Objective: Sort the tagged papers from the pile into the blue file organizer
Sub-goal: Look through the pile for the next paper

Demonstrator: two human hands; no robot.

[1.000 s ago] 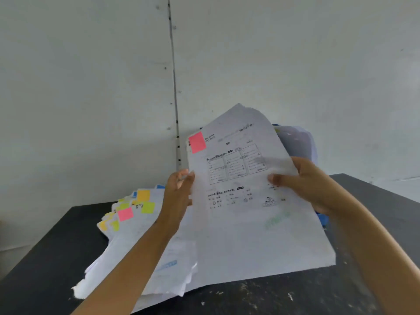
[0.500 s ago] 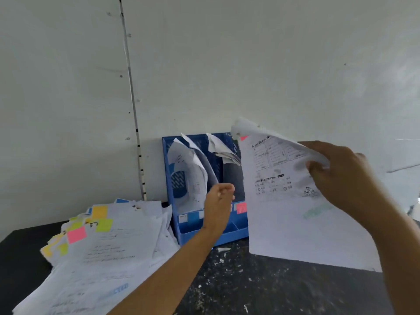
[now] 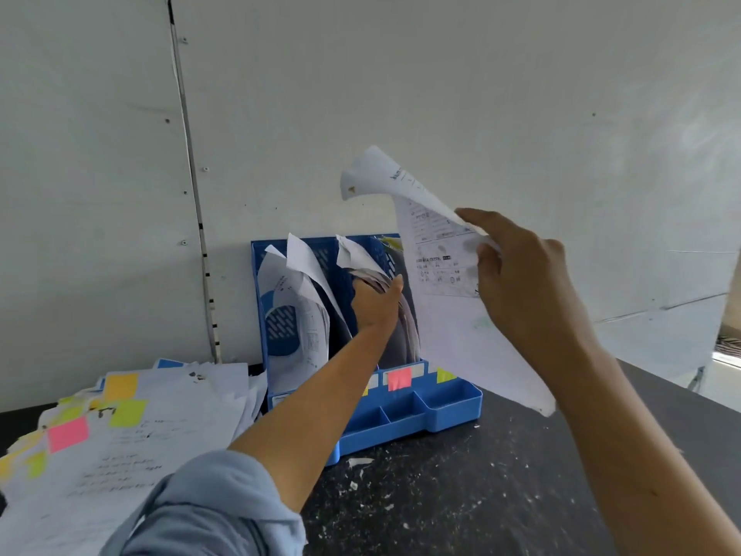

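Tagged white paper sheets [image 3: 120, 447], marked with yellow, green and pink sticky notes, lie in a loose pile on the left of the dark speckled counter [image 3: 461, 495], just beside the blue plastic file organizer [image 3: 437, 407] that stands upright against the pale wall [image 3: 401, 74]. The organizer's slots already hold curled white sheets, and pink and yellow tabs sit along its front edge above a shallow tray. One printed white sheet [image 3: 453, 323] hangs in the air to the right of the organizer, its top corner curling over to the left; the right hand [image 3: 521, 282] pinches it near its upper edge, thumb and fingers [image 3: 477, 216] clamped on the paper. The left hand [image 3: 377, 302] reaches into one of the middle slots, its straight fingers pressed against the papers standing there, holding nothing that can be seen. A light blue sleeve [image 3: 208, 511] covers the upper left arm. Small white scraps dot the counter in front of the organizer.
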